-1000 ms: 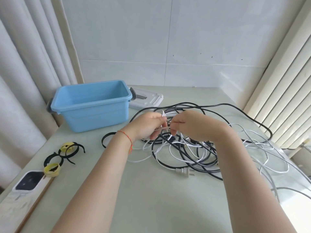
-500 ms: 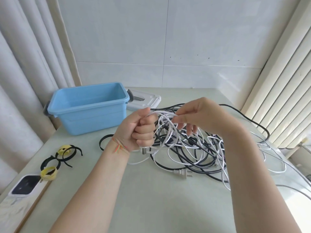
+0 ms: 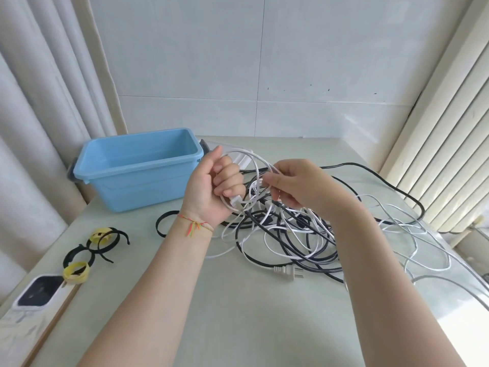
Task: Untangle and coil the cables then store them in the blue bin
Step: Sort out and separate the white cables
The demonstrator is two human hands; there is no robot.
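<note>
Head view: the left hand (image 3: 214,189) is fisted round a white cable (image 3: 254,157) (its connector pokes out below the fingers), while the right hand (image 3: 296,186) pinches the same loop just beside it. Both are raised over the black-and-white tangle (image 3: 291,234) on the table (image 3: 238,313), with the blue bin (image 3: 137,168) at left.

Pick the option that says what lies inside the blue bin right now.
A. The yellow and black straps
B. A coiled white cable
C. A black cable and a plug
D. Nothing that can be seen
D: the blue bin shows only its bare inner walls, while the white cable is gripped by the left hand and pinched by the right hand, and the straps lie on the table.
</note>
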